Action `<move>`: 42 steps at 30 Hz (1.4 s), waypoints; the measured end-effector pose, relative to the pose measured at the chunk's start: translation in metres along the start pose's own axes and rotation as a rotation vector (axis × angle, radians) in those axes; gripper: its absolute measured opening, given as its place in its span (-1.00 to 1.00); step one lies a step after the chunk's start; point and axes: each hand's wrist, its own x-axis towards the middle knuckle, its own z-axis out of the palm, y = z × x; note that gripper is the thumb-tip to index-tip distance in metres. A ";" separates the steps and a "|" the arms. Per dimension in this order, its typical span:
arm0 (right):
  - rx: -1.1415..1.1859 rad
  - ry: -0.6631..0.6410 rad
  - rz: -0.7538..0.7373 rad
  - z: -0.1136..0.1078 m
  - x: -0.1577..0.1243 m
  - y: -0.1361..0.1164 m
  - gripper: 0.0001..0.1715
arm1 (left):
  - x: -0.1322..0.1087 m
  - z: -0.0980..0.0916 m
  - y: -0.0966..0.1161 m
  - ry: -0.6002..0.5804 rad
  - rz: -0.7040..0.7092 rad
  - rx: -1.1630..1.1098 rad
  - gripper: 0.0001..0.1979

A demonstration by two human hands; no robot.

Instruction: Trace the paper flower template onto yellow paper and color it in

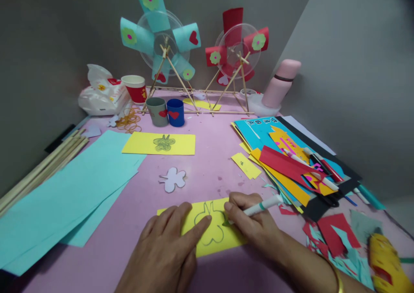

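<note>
A yellow paper strip (211,237) lies at the near edge of the pink table (207,172), with a green flower outline drawn on it. My left hand (164,250) rests flat on its left part, fingers stretched out, pinning it down. My right hand (249,222) is closed round a white and green marker (263,205), its tip touching the outline's right side. A white paper flower cutout (174,179) lies just beyond the strip.
Light blue sheets (64,189) and wooden sticks (39,170) lie left. A second yellow strip (159,143) with a scribbled flower sits further back. Stacked coloured paper with pens (291,159) fills the right. Cups (166,111), two paper wheels (160,34) and a pink bottle (280,84) stand behind.
</note>
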 end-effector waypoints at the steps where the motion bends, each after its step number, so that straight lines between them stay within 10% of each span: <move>1: -0.001 -0.003 -0.004 0.000 0.000 0.000 -0.62 | -0.001 0.000 0.000 -0.003 0.000 -0.005 -0.38; 29: 0.312 0.074 0.131 0.004 -0.002 0.002 -0.54 | -0.002 -0.003 0.002 0.065 -0.053 -0.006 -0.50; 42: 0.007 -0.127 -0.065 0.005 -0.010 -0.002 -0.58 | -0.006 0.000 0.005 0.124 -0.129 -0.074 -0.59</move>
